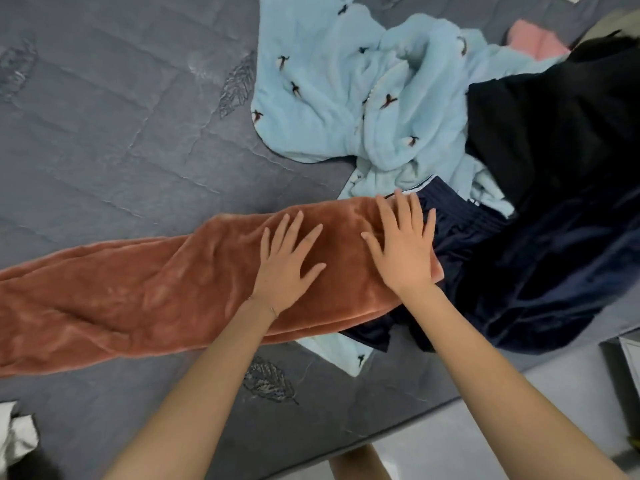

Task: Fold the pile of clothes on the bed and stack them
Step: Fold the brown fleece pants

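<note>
Rust-orange fleece trousers [131, 292] lie stretched across the grey bed, legs running off to the left. My left hand [289, 261] presses flat on them near the waist, fingers spread. My right hand [403, 244] lies flat on the waist end, fingers straight, its edge over a navy garment [519, 271]. Behind are a light blue fleece garment with small dark bird marks [346, 91] and a black garment [554, 126], all heaped together at the right.
The grey quilted bedspread [121, 133] has leaf embroidery. A pink item [533, 43] shows at the far right. The bed's near edge runs diagonally, with pale floor [536, 393] beyond. A whitish cloth [17, 434] sits at the lower left.
</note>
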`<state>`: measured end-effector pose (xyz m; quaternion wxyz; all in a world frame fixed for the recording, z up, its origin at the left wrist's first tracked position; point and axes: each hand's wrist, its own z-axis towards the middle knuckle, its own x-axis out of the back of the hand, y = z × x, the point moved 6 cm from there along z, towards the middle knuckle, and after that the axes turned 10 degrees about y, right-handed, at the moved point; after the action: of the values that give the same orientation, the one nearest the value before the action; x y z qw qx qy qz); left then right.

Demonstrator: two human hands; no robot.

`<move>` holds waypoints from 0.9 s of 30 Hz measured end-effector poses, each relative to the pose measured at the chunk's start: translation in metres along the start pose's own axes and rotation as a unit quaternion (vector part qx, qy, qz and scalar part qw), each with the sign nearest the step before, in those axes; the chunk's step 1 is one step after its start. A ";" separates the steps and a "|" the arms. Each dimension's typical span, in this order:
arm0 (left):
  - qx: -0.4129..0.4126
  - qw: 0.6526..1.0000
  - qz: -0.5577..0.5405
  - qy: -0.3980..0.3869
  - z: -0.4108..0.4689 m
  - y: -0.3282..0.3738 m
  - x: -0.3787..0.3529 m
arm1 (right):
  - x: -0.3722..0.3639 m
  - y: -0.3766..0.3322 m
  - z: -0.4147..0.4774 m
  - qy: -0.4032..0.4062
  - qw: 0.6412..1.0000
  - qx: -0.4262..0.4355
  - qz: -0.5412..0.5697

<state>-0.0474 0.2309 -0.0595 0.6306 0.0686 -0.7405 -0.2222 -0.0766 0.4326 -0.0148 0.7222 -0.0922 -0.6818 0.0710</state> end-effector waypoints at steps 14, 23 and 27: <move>0.012 0.999 -0.018 -0.032 0.009 0.062 -0.027 | -0.003 0.045 -0.006 -0.048 0.969 -0.138 0.200; 0.195 0.870 -0.452 -0.026 0.004 0.075 0.010 | 0.019 0.046 -0.013 -0.087 0.929 -0.289 0.216; 0.295 0.772 -0.559 -0.067 -0.007 0.060 0.029 | 0.041 -0.001 -0.001 -0.076 0.931 -0.221 0.279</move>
<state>-0.0357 0.2713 -0.0077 0.2926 0.6379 -0.6414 -0.3100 -0.0731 0.4407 0.0256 0.5803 -0.4305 -0.6801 0.1240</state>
